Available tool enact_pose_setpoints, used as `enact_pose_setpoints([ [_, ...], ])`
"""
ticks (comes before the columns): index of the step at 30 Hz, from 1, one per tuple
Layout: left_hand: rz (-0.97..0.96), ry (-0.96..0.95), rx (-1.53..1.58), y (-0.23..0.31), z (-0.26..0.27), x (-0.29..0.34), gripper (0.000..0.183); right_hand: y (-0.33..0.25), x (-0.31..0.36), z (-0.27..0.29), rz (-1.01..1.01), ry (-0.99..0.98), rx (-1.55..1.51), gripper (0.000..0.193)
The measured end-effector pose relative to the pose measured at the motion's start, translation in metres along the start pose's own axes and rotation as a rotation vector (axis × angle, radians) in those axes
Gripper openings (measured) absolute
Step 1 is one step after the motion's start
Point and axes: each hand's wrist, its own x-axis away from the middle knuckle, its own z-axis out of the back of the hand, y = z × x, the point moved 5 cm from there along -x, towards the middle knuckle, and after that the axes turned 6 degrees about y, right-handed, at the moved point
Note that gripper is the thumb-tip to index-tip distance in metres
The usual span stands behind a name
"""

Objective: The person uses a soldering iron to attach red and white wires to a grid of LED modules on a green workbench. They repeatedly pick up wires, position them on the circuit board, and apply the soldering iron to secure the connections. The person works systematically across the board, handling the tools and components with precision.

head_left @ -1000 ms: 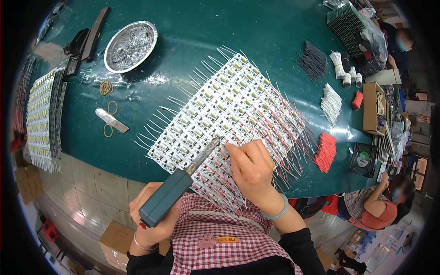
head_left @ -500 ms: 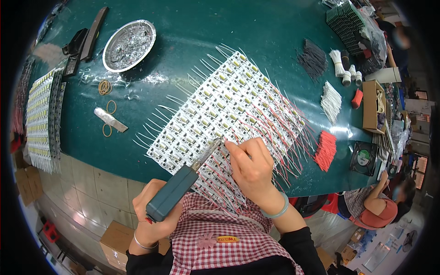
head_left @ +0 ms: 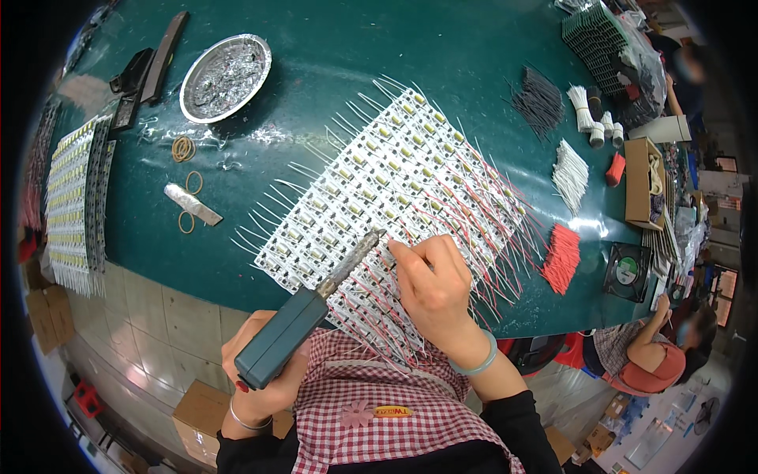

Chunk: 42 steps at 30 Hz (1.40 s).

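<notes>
A soldering iron (head_left: 284,336) with a dark green handle and a thick silvery barrel is gripped in my left hand (head_left: 264,363). Its tip reaches over a white panel of small circuit boards (head_left: 347,189), close to my right fingertips. My right hand (head_left: 433,288) is closed in a pinch above the panel; what it pinches is too small to make out. Thin white wires (head_left: 276,201) stick out along the panel's far left edge. Red and white wires (head_left: 493,268) spread over its right and near parts. The panel's near end lies under my right hand and reaches my checked apron.
A metal bowl (head_left: 225,79) of scraps, rubber bands (head_left: 183,149) and a foil-wrapped strip (head_left: 193,205) lie left. Stacked panels (head_left: 75,205) sit at the left edge. Red (head_left: 561,259), white (head_left: 570,178) and black wire bundles (head_left: 538,104) and a fan (head_left: 627,272) lie right. A co-worker (head_left: 651,355) sits beyond.
The soldering iron in my left hand has shifted slightly left and its handle down, the tip now a little farther from my right fingertips. My right hand has barely moved.
</notes>
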Motion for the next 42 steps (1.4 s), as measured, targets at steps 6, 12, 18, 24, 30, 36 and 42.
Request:
enact_pose_setpoints([
  [6,0.01,-0.043,-0.036,0.0,0.003,0.001,0.024,0.0,0.002,0.005,-0.028,0.066,-0.006,0.027],
  [12,0.086,0.003,-0.021,-0.005,0.01,0.007,0.025,-0.017,-0.003,0.034,0.024,0.139,-0.019,0.032],
  [18,0.017,0.01,-0.025,-0.004,0.011,0.009,0.024,-0.019,0.007,0.011,0.012,0.038,-0.096,0.032],
  [24,0.058,-0.005,-0.021,-0.005,0.013,0.012,0.025,-0.017,0.012,-0.001,-0.005,0.011,-0.093,0.03],
  [30,-0.009,-0.004,0.0,-0.005,0.01,0.012,0.024,-0.017,0.012,-0.004,-0.009,0.016,-0.062,0.028],
  [36,0.058,-0.107,-0.08,-0.017,0.015,0.02,0.042,-0.017,0.011,-0.004,-0.033,0.013,-0.042,0.027],
  [42,0.079,-0.12,-0.062,-0.018,0.013,0.021,0.039,-0.017,0.011,-0.005,-0.047,0.01,-0.043,0.027],
])
